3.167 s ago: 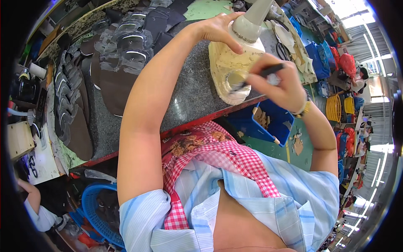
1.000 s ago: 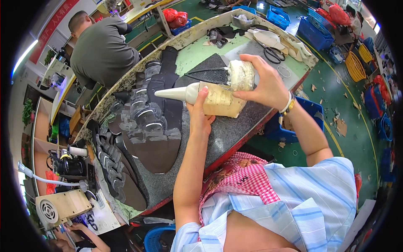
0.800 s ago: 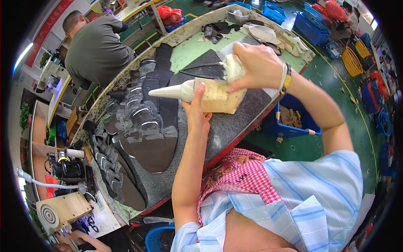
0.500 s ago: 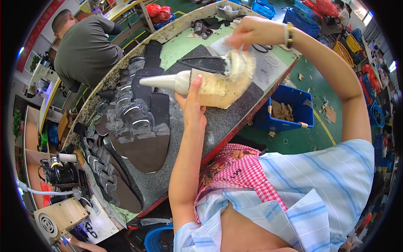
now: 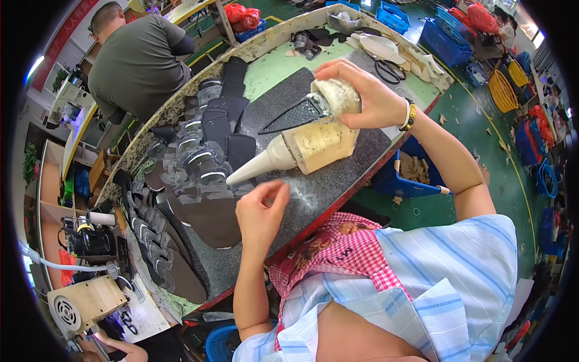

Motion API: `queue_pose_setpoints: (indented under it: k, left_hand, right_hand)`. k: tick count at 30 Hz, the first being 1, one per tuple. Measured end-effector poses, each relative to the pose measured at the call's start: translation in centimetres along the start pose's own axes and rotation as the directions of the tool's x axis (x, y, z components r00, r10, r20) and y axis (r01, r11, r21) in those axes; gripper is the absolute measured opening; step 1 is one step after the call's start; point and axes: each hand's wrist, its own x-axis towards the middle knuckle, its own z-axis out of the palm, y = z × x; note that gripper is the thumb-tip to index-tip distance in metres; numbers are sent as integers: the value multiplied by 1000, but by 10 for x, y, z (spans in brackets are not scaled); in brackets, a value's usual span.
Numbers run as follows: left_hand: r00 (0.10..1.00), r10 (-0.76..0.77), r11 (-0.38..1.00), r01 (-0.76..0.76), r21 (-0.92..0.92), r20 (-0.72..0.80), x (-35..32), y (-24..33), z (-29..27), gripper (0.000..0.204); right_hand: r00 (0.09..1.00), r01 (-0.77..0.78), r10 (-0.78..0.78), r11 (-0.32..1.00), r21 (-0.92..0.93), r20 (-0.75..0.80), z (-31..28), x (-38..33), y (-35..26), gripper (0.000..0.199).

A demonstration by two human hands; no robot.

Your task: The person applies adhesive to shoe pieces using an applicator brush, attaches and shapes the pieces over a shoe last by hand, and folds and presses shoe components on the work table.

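A cream plastic glue bottle [image 5: 318,151] with a long pale cone nozzle lies tilted over the dark stone slab, its tip toward the dark shoe parts [image 5: 208,145]. Behind the bottle is a white, glue-crusted cup [image 5: 335,96] with a black mesh piece [image 5: 294,116] sticking out to the left. My right hand [image 5: 368,96] is closed round that cup, thumb and fingers on opposite sides. Below the nozzle, my left hand [image 5: 260,211] hovers apart from the bottle, fingers curled and thumb against forefinger; whether anything small is pinched there is hidden.
Black-handled scissors [image 5: 389,71] and pale scraps lie at the back right of the bench. A blue bin [image 5: 410,172] holds offcuts beyond its red edge. More layered dark parts [image 5: 151,241] lie at left. A person [image 5: 136,66] sits across the bench.
My left hand has let go of the glue bottle and dropped below it. My right hand has come down from the back of the bench onto the cup. The nozzle now points lower.
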Motion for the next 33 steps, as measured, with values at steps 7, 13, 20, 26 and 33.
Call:
queue_pose_setpoints:
  k: [7, 13, 20, 26, 33]
  left_hand:
    - [429, 894, 283, -312, 907, -131, 38, 30, 38, 56]
    - [512, 835, 456, -440, 774, -202, 57, 4, 56, 76]
    - [514, 828, 484, -456, 747, -223, 56, 6, 59, 75]
    - [520, 824, 484, -438, 758, -226, 57, 6, 57, 77]
    - [497, 839, 467, -449, 762, -221, 57, 5, 58, 75]
  right_hand:
    - [1000, -15, 15, 999, -32, -16, -7, 11, -8, 51]
    - [979, -85, 107, 988, -127, 175, -29, 28, -21, 47]
    - [985, 113, -35, 870, -481, 169, -20, 27, -34, 60]
    - [938, -80, 189, 934, -348, 291, -40, 59, -47, 52]
    - [896, 121, 210, 732, -671, 391, -29, 52, -59, 48]
